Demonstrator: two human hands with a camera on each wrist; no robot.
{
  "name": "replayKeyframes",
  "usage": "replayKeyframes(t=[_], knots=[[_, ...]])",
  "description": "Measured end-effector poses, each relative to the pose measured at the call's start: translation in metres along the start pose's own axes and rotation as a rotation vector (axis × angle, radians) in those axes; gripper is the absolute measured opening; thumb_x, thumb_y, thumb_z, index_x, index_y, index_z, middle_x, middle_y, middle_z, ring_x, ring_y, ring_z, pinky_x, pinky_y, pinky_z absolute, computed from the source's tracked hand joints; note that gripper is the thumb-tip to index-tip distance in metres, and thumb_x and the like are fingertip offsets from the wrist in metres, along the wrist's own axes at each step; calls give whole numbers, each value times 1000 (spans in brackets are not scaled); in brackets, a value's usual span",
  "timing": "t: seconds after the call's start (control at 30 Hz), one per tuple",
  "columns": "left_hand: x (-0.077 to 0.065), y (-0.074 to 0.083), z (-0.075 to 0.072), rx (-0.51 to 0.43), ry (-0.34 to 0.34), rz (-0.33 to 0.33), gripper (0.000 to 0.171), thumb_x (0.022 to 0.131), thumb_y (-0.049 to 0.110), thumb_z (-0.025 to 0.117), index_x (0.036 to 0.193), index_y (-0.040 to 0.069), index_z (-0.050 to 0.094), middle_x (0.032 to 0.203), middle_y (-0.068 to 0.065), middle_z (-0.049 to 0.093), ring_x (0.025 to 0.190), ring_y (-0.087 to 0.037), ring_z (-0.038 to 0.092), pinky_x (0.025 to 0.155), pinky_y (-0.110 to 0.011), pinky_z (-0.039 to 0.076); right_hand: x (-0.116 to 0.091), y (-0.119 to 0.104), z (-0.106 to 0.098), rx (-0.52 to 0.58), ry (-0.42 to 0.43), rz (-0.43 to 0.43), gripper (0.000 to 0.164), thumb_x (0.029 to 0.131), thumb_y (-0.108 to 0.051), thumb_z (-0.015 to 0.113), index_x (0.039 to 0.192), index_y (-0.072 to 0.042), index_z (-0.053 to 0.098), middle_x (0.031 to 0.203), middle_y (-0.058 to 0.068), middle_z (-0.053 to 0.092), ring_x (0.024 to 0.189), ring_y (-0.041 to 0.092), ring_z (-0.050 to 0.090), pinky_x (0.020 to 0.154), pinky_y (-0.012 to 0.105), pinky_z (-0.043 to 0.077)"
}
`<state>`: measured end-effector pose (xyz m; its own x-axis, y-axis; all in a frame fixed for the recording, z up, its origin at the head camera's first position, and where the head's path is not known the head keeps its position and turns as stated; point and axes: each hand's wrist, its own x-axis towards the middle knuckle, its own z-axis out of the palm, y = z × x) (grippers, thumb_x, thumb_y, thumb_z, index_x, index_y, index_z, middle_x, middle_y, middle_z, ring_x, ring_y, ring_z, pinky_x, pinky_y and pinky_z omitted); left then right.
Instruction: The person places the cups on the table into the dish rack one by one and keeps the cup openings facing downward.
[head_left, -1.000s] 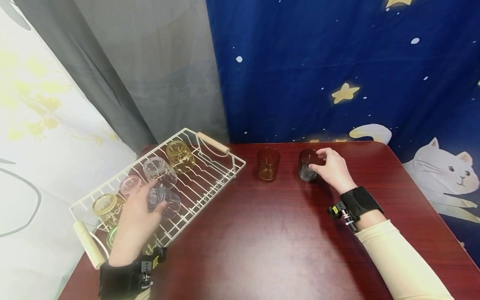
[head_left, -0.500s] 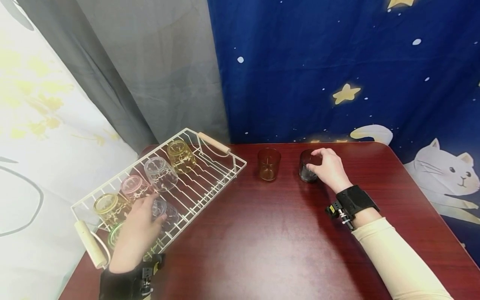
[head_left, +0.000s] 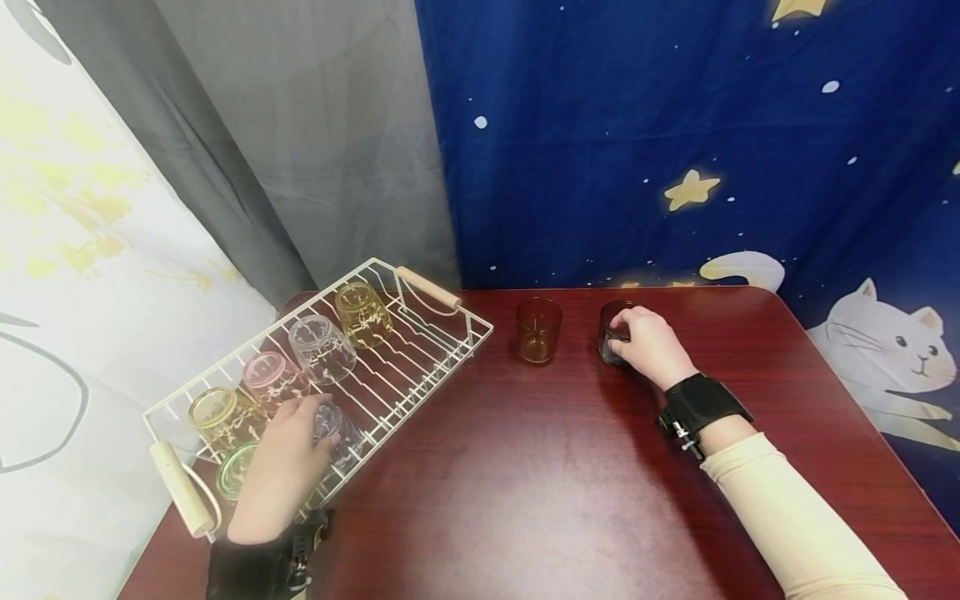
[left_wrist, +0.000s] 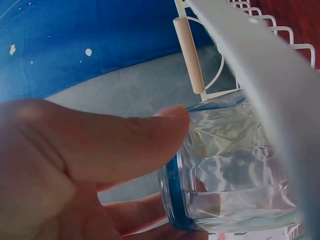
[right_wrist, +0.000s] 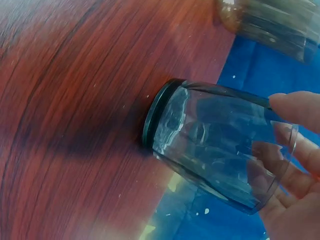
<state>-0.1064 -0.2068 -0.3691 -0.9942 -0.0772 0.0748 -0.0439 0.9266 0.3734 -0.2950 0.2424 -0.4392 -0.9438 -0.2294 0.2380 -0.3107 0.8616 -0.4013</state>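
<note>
My left hand (head_left: pixel 287 462) grips a clear glass with a bluish base (head_left: pixel 339 435), which is upside down at the near side of the white wire dish rack (head_left: pixel 420 400). In the left wrist view, the thumb lies along the blue base (left_wrist: pixel 175 192) while the fingers reach round behind. On the table at right, my right hand (head_left: pixel 654 348) holds an upright dark grey glass (right_wrist: pixel 215 140) near its rim. Its thumb is on one side, with the fingers seen through the glass on the other. An amber glass (head_left: pixel 537 332) stands upright just left of it.
More glasses sit upside down in the rack: an olive one (head_left: pixel 363 315), a clear one (head_left: pixel 322 348), a pink one (head_left: pixel 274 379), a yellow one (head_left: pixel 225 417) and a green one (head_left: pixel 236 471). The rack has wooden handles (head_left: pixel 429 287). Curtains (head_left: pixel 570 142) hang behind the table (head_left: pixel 510 492).
My left hand and the bluish glass have come slightly down and nearer in the rack. My right hand has moved a little left, its fingers closing in on the grey glass.
</note>
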Motion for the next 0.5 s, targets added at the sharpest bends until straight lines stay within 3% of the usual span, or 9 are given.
replayKeyframes(t=[0.3, 0.5], knots=[[2, 0, 5, 25, -13, 1, 55, 85, 9, 67, 136, -1, 50, 130, -31, 52, 116, -48, 55, 96, -62, 47, -2, -3, 4, -127, -32, -39, 21, 80, -12, 73, 99, -5, 67, 86, 10, 70, 81, 30, 66, 74, 50, 52], [3, 0, 7, 44, -11, -4, 54, 86, 10, 66, 136, 0, 50, 131, -30, 52, 116, -48, 56, 93, -62, 48, -4, -4, 2, -147, -26, -41, 20, 82, -12, 72, 101, -6, 67, 81, 7, 70, 76, 29, 67, 71, 50, 52]])
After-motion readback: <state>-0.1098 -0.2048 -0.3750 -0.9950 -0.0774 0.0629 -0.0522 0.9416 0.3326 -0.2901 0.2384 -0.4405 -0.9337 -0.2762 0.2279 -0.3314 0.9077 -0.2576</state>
